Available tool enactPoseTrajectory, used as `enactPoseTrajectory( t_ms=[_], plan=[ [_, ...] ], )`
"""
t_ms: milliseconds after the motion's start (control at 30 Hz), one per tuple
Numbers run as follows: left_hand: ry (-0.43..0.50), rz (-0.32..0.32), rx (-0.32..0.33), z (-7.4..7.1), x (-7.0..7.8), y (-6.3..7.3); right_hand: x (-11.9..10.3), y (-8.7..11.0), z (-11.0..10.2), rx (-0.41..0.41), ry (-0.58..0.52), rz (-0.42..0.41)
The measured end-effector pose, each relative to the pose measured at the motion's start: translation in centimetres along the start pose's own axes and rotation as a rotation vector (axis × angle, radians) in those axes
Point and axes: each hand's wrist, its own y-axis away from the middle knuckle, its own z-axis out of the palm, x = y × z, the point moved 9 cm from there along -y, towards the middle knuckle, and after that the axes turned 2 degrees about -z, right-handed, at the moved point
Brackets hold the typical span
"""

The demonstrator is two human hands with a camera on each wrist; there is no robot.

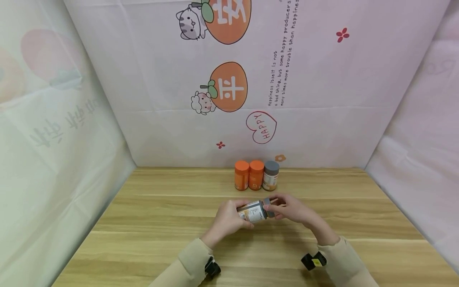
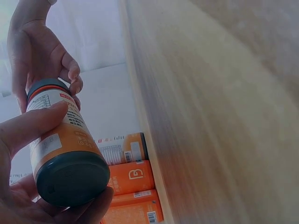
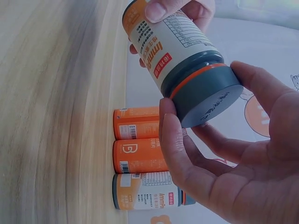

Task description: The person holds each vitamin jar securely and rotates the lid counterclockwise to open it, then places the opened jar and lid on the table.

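A supplement bottle (image 1: 252, 212) with a white and orange label is held on its side above the wooden table. My left hand (image 1: 228, 218) grips its body, the thumb lying across the label in the left wrist view. The dark base (image 2: 72, 179) points toward that camera. At the other end, my right hand (image 1: 292, 208) pinches the grey screw cap (image 3: 205, 95) between thumb and fingers. An orange ring (image 3: 194, 77) shows along the cap's edge next to the bottle's neck. The label on the side facing the left palm is hidden.
At the table's back edge stand two orange bottles (image 1: 242, 175) (image 1: 256, 175) and a grey-capped bottle (image 1: 270, 175), side by side. Behind them rises a printed white cloth (image 1: 161, 99), with more cloth at both sides. The wooden table (image 1: 161, 211) spreads below my hands.
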Motion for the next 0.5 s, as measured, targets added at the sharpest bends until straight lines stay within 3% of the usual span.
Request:
enactPoseTrajectory(
  t_ms=[500],
  plan=[
    [0.019,-0.020,-0.018,0.3,-0.1,0.0,-1.0,0.5,-0.4,-0.025,0.053,-0.141]
  ],
)
